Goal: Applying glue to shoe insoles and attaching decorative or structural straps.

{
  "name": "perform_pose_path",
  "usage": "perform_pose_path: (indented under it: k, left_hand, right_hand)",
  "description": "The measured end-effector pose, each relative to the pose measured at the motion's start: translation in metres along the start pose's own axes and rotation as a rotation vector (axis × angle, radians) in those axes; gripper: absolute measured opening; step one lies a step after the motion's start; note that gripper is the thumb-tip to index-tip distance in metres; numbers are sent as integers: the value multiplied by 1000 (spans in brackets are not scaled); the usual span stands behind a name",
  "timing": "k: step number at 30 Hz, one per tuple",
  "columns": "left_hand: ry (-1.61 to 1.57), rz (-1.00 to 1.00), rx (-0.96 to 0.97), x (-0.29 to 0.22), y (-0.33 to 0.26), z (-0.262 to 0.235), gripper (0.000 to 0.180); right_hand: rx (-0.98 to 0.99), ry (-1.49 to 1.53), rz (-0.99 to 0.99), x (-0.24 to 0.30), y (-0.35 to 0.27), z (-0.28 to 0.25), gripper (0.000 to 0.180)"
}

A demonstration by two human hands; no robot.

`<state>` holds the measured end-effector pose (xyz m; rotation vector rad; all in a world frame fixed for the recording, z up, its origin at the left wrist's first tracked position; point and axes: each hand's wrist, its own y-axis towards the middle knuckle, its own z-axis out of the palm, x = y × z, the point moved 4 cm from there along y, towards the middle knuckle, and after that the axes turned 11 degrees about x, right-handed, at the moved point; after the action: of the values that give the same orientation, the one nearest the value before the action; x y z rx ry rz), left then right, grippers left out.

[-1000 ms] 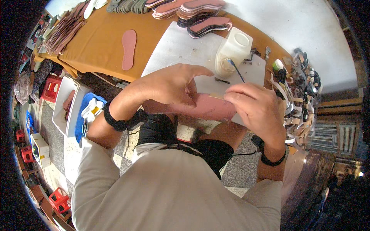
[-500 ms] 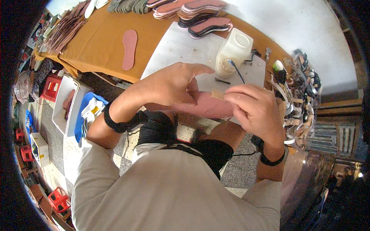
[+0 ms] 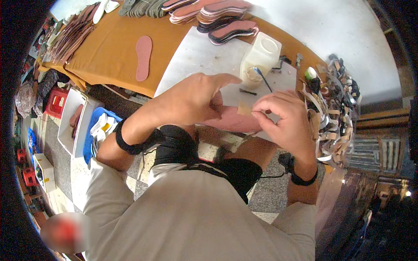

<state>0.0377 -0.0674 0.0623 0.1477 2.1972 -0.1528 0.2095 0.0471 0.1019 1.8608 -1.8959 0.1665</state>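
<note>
Gripping a pink insole (image 3: 237, 124) at the near edge of the white board (image 3: 196, 56), the left hand (image 3: 193, 102) wraps over the insole's left part with fingers curled and the thumb stretched out toward the right hand (image 3: 285, 119). That right hand is closed to a pinch, its fingertips (image 3: 257, 114) holding a small tan patch (image 3: 244, 108) that sits against the insole's upper edge; the two hands are near each other but apart, with the patch between them. The insole hangs past the board's near edge, over the person's lap. Beyond the hands, on the far right part of the board, stands a white plastic jug (image 3: 263, 54) with a glue pot (image 3: 252, 77) touching its front and a brush (image 3: 262, 78) leaning out of the pot. Bare board lies open to the left of the jug and behind the left hand. Off the board's right edge a heap of tan strips (image 3: 333, 113) crowds close to the right hand, leaving little room that way. Left of the board, a single pink sole (image 3: 143, 58) lies on the brown cloth (image 3: 109, 56), well apart from the hands. Stacks of soles (image 3: 217, 13) line the far edge behind the board. Below the board's left corner, on the floor, sit a white tray (image 3: 69, 122) and a blue bin (image 3: 93, 130).
</note>
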Motion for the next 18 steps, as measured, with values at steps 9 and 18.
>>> perform_pose_path:
  k: [9,18]
  left_hand:
    - [77,59,-73,-11,-4,-1,60]
    - [181,-72,-48,-7,-2,6,80]
  right_hand:
    - [-29,-71,8,-1,-1,7,8]
    - [-2,-74,-26,7,3,17,7]
